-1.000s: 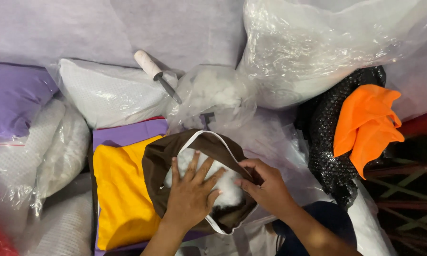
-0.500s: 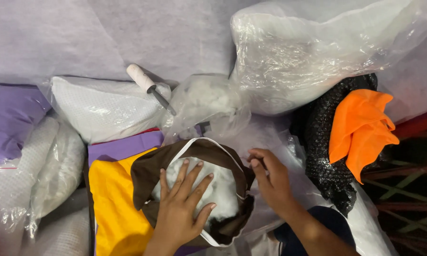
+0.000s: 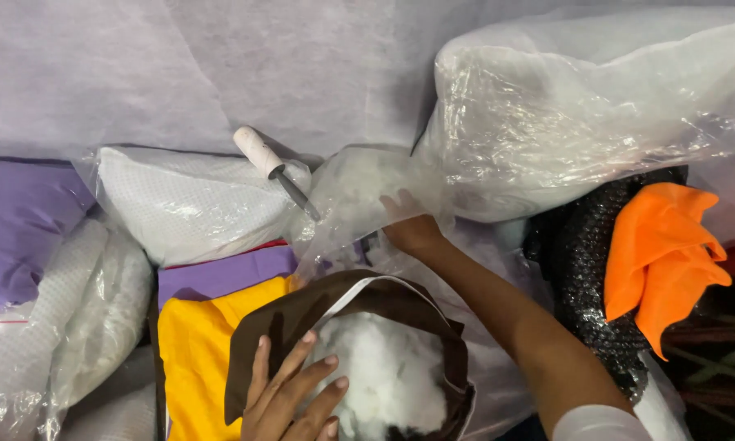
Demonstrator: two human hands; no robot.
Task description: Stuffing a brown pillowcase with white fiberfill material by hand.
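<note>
A purple cloth (image 3: 16,220) is seen far to the left of the brown cover (image 3: 302,318). Below that cloth, a clear bag of white stuff (image 3: 65,318) is seen too. A white bag (image 3: 180,204) lies up and to the left of the brown cover. A tool with a white handle (image 3: 257,151) is laid on top of that white bag. A yellow cloth (image 3: 192,359) is tucked right beside the brown cover, on its left side, and a purple sheet (image 3: 220,273) is seen just above the yellow cloth.

The brown cover is found low in the middle, and its mouth is wide open. White stuffing (image 3: 388,371) is packed inside it. The left hand (image 3: 290,396) is laid flat on the brown cover's left edge. Its fingers are spread out and nothing is gripped by it. The fingertips touch the white stuffing.

Just above the brown cover, a small clear bag of fluff (image 3: 355,196) is seen. The right hand (image 3: 408,224) is pushed into this bag. Whether fluff is grabbed cannot be told, because the fingers are hidden by the plastic.

A big clear bag (image 3: 580,114) is seen up and to the right of the brown cover. Far to the right, an orange cloth (image 3: 661,253) is draped over a black bumpy roll (image 3: 584,269).
</note>
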